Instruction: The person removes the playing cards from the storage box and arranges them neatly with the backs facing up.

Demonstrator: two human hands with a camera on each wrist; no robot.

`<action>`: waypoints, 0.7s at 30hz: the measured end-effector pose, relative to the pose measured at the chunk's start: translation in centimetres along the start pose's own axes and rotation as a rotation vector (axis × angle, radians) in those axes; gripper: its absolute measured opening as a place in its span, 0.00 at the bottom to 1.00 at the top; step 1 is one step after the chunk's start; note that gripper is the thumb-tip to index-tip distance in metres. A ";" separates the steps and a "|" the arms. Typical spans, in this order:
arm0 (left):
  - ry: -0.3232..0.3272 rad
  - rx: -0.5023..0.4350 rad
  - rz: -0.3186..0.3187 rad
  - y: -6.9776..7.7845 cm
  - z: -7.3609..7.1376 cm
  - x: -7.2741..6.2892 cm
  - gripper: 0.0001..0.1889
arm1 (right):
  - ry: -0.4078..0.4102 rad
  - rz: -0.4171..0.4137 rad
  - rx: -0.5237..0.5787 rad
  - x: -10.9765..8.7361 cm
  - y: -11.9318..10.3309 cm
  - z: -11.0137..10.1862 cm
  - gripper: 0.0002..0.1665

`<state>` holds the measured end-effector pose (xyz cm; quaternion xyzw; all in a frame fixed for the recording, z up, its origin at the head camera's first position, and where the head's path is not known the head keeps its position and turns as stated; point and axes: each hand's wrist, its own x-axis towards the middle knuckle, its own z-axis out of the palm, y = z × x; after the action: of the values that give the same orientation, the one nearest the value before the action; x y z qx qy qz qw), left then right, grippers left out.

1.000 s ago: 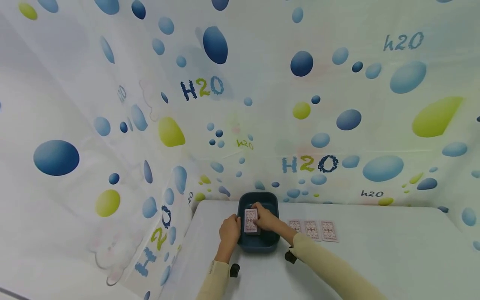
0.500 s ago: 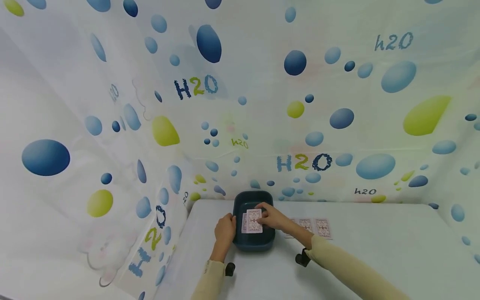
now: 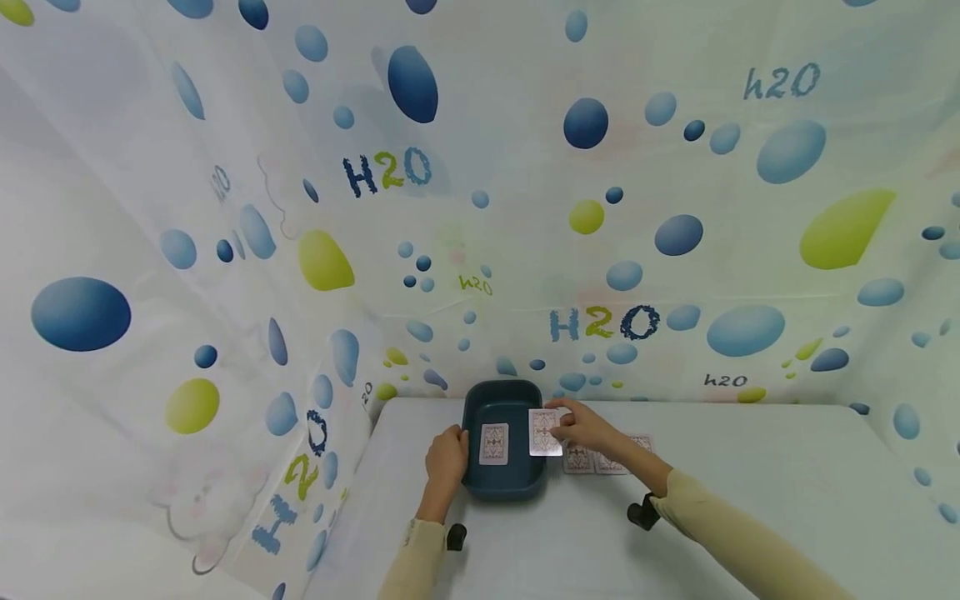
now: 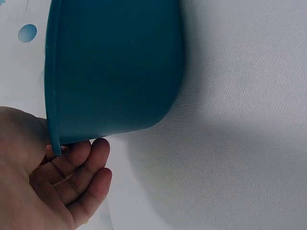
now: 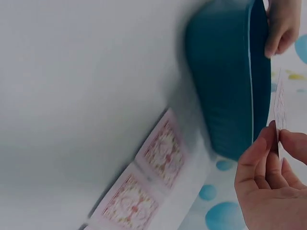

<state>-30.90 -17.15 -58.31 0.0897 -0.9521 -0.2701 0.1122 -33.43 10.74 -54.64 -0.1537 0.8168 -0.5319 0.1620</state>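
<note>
My left hand (image 3: 447, 457) grips the left rim of a dark teal plastic basin (image 3: 504, 485); in the left wrist view its fingers (image 4: 98, 152) lie against the outer wall. Between thumb and fingers my right hand (image 3: 587, 428) pinches a playing card (image 3: 542, 432), raised over the basin's right rim with its red-patterned back up. Seen edge-on, the same card (image 5: 280, 103) shows in the right wrist view. Another playing card (image 3: 493, 444) lies back up on the basin floor. To the right, a row of playing cards (image 3: 578, 459) lies on the table, partly hidden by my right forearm.
A white cloth covers the table (image 3: 720, 500). Behind it and to the left hangs a white curtain (image 3: 525, 250) with blue and green drops. The basin stands near the table's back edge, close to the curtain.
My right hand has slid a card off the one beneath it, lifted it and carried it right, to the basin's right rim. My left hand has kept its hold on the basin.
</note>
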 end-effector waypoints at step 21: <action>-0.005 -0.008 -0.005 0.1 -0.1 -0.1 0.16 | 0.023 0.023 -0.046 -3.3 5.1 -6.2 0.31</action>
<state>-30.76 -17.04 -58.18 0.0911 -0.9510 -0.2743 0.1097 -33.47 19.22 -56.63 -0.1416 0.8325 -0.5127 0.1550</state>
